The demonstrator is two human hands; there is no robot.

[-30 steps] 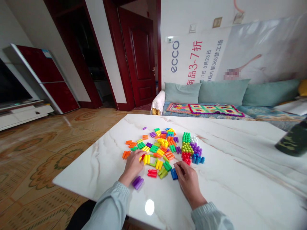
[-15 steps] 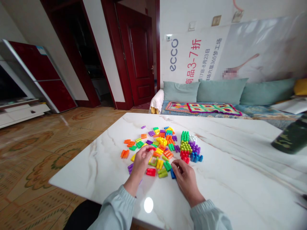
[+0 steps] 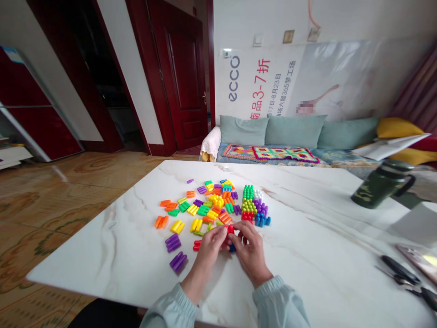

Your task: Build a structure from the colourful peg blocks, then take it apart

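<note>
Both hands meet over the front of a spread of coloured plastic toy pieces. My left hand (image 3: 213, 243) pinches a red toy piece (image 3: 231, 229) from the left. My right hand (image 3: 250, 246) grips the same red piece from the right, its fingers curled. A bit of blue shows below the fingers. Beyond them lie yellow pieces (image 3: 196, 225), orange pieces (image 3: 161, 222) and green pieces (image 3: 203, 210). Purple pieces (image 3: 173, 243) sit left of my left hand. Behind my right hand stand grouped pieces sorted by colour, among them green (image 3: 248, 192), purple (image 3: 261, 207) and blue (image 3: 262, 220).
All this lies on a white marbled table (image 3: 307, 255). To the right are a dark green mug (image 3: 380, 184), scissors (image 3: 406, 278) and a phone (image 3: 418, 257). A sofa with cushions (image 3: 297, 131) stands behind the table.
My hands were apart and have come together at the red piece, the left moving right with it. The view has turned right, bringing the scissors and phone into sight.
</note>
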